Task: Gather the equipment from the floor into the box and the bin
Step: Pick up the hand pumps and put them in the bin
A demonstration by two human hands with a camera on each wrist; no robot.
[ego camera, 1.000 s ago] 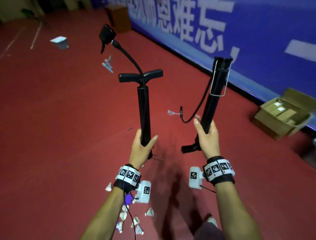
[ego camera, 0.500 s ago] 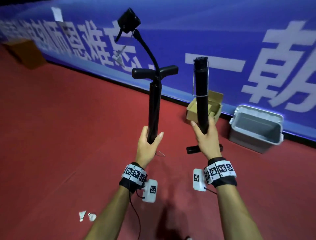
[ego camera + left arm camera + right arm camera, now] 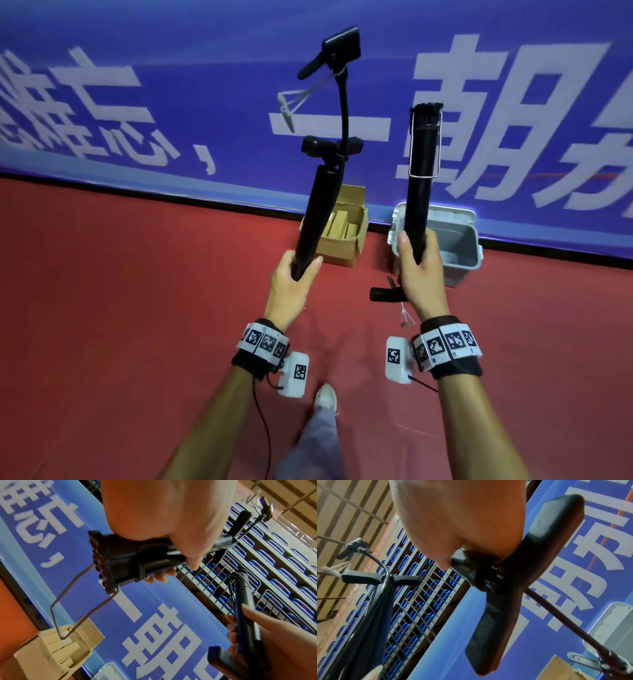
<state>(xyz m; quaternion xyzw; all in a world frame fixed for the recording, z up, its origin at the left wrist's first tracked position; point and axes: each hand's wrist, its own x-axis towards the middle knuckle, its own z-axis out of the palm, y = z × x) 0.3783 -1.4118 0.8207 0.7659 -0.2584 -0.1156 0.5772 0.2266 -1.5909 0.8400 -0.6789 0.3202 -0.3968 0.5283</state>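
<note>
Bright, even hall light; soft shadows on the red floor (image 3: 102,342) toward 6 o'clock; edges smeared, wrist views blurry.

Blue banner (image 3: 212,89), white Chinese characters "志", "朝"

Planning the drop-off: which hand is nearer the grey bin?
Right. The right hand overlaps the grey bin's near-left corner; the left hand is further left, before the cardboard box.

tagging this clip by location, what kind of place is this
Most likely an indoor sports hall or arena: a red sports floor, a long blue banner along the court edge, and rows of blue spectator seats behind a railing.
</note>
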